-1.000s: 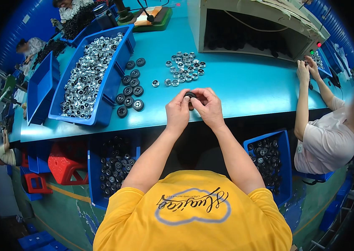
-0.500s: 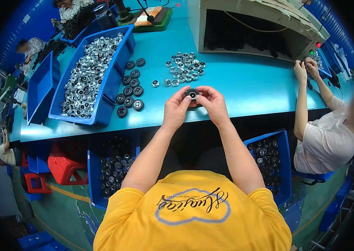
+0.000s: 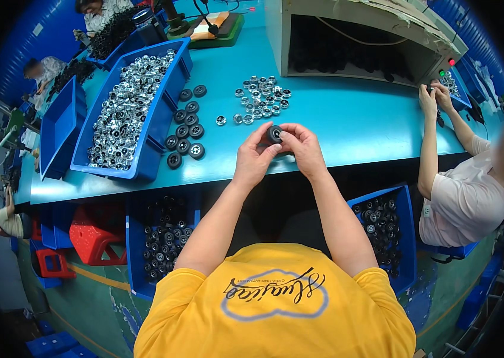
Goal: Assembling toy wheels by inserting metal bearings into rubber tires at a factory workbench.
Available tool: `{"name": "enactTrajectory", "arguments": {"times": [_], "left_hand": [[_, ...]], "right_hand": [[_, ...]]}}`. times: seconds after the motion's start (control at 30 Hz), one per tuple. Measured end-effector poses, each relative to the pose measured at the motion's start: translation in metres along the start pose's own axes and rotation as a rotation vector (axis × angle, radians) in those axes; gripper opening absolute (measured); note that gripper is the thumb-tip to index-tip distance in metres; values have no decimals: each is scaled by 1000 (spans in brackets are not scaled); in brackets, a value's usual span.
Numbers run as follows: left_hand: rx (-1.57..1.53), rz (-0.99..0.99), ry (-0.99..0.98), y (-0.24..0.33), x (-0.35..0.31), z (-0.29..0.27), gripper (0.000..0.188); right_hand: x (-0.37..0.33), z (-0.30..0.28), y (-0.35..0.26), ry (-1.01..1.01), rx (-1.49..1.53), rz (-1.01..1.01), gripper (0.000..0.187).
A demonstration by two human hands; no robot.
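Note:
Between my two hands, just over the table's front edge, is a small black toy wheel (image 3: pixel 274 133) with a shiny hub. My left hand (image 3: pixel 253 154) grips it from the left with thumb and fingers. From the other side my right hand (image 3: pixel 301 148) pinches it, thumb near the hub. Beyond my hands lies a loose cluster of chrome wheel hubs (image 3: pixel 262 98). To the left, several black wheels (image 3: pixel 190 120) stand in rough rows next to a blue bin (image 3: pixel 162 113) heaped with chrome hubs (image 3: pixel 125 110).
An open-fronted box (image 3: pixel 353 45) holding dark parts stands at the back right. Below the table edge are a blue crate of wheels (image 3: pixel 132 250) at left and another blue crate (image 3: pixel 405 238) at right. A co-worker (image 3: pixel 463 203) sits to the right; red stools (image 3: pixel 94 232) are at left.
The wheel has tilted and turned in my fingers. My left thumb has moved down off its face, while my right thumb stays by the hub.

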State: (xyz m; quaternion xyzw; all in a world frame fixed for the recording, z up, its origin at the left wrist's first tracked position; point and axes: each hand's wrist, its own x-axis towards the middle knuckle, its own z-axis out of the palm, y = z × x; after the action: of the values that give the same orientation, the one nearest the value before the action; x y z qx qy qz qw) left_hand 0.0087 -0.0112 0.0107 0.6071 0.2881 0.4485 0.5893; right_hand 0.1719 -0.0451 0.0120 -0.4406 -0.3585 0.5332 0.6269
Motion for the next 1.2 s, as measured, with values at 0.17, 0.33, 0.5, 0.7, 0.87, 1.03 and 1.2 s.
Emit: {"name": "enactTrajectory", "arguments": {"times": [0.17, 0.33, 0.5, 0.7, 0.87, 1.03, 1.2], "left_hand": [[-52, 4, -1, -2, 1, -4, 52], [-69, -10, -24, -1, 1, -6, 53], [-123, -11, -44, -2, 2, -4, 48], [-252, -167, 8, -5, 4, -8, 36], [-330, -233, 17, -8, 6, -14, 36], [-268, -71, 3, -4, 3, -4, 48], [-276, -101, -35, -4, 2, -5, 52]], "right_hand": [[-1, -4, -1, -34, 3, 39, 25], [-1, -1, -5, -49, -43, 19, 26], [3, -8, -5, -50, 3, 55, 23], [-2, -5, -4, -102, -37, -26, 22], [0, -8, -2, -106, -39, -19, 24], [-1, -5, -9, -78, -7, 19, 24], [1, -11, -5, -103, 9, 30, 24]]}}
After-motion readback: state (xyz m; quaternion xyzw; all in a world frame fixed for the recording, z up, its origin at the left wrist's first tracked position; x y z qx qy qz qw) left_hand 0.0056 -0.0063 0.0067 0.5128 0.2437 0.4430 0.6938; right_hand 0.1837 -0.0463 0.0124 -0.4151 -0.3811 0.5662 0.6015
